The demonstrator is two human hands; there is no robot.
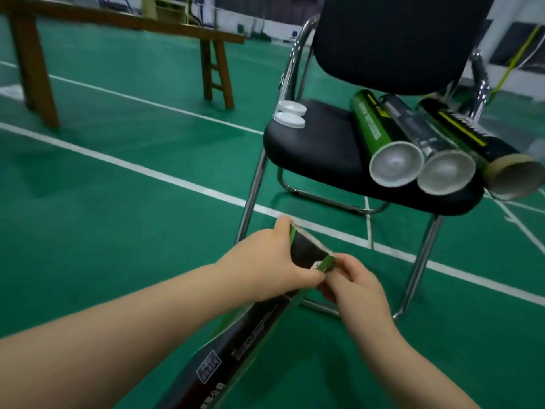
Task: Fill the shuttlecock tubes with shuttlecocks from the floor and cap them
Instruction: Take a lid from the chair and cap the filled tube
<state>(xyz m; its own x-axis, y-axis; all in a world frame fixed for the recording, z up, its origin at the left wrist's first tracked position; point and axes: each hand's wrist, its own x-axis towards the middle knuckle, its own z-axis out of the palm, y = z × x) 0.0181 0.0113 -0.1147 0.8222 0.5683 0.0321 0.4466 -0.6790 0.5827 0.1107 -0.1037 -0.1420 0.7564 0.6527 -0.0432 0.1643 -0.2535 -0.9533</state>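
left grip (265, 267): curled round the top end of the long black-and-green cardboard carton (250, 329).
right grip (351, 287): pinched the carton's green end flap (324, 264).
tubes: three open cardboard shuttlecock tubes (418, 128) lay on the black padded chair seat (318, 143); two white round caps (290, 115) sat well apart from them.
risk: a hard pull could have torn the flap; a knock could have rolled the tubes off the seat's front edge.

Black padded chair (392, 45), chrome tube frame, stands right on green court floor (118, 219). Long brown wooden bench (118, 20) far left, well apart from chair. White court lines (165, 176) cross floor diagonally.
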